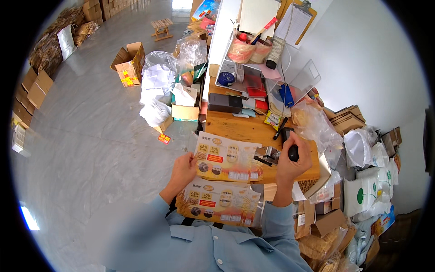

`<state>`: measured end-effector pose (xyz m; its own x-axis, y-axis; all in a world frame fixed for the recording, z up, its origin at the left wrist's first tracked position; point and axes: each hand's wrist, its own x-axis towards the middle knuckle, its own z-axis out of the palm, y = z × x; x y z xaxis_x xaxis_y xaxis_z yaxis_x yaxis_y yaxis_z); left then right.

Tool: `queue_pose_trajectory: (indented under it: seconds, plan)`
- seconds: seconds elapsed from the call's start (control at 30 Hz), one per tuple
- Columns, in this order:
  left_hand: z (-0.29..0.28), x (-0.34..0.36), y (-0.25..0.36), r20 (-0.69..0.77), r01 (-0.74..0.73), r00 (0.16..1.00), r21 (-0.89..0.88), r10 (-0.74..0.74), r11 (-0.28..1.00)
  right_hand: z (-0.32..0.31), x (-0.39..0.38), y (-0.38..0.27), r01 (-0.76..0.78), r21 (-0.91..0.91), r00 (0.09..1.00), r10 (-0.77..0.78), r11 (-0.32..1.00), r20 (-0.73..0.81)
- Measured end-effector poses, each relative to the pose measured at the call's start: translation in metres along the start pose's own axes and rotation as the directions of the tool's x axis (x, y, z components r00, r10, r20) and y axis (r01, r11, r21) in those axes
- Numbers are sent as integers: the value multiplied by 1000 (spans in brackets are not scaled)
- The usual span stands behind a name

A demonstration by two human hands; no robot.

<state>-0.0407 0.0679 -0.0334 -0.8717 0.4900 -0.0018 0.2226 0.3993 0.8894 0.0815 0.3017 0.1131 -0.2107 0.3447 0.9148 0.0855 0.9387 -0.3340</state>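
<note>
My left hand (pixel 183 172) grips the left edge of the top printed packaging sheet (pixel 229 156), which is yellow and white and lies on a wooden table (pixel 253 129). The fingers are closed at the sheet's edge, partly hidden. My right hand (pixel 294 162) is wrapped round the black handle of a hand tool with a metal head (pixel 268 155). That head is at the sheet's right edge; whether it touches cannot be seen. A second pile of matching packaging sheets (pixel 217 204) lies closer to me, at my lap.
A dark grey box (pixel 225 103), a black pen-like item (pixel 280 128) and a desk rack with cups (pixel 241 49) occupy the table's far part. Plastic bags (pixel 312 122) and cardboard (pixel 324 222) crowd the right side. Open cartons (pixel 129 65) stand on the floor at left.
</note>
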Motion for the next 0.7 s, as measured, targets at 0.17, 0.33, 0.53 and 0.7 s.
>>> queue_pose_trajectory:
  seconds: [0.17,0.33,0.53,0.7]
  plan:
    - [-19,-13,14,-8,-112,994,23,112,993,6,1,-2,21,-27,998,-19,999,54]
    - [-32,-67,-2,209,-2,978,64,-11,998,41,-21,1,83,120,986,-98,989,133]
    - [-68,-78,14,317,-3,940,383,-128,924,83,-57,0,55,177,961,-100,983,259]
    - [-52,-36,13,167,-71,986,277,25,958,99,-84,4,-10,212,950,-56,977,306]
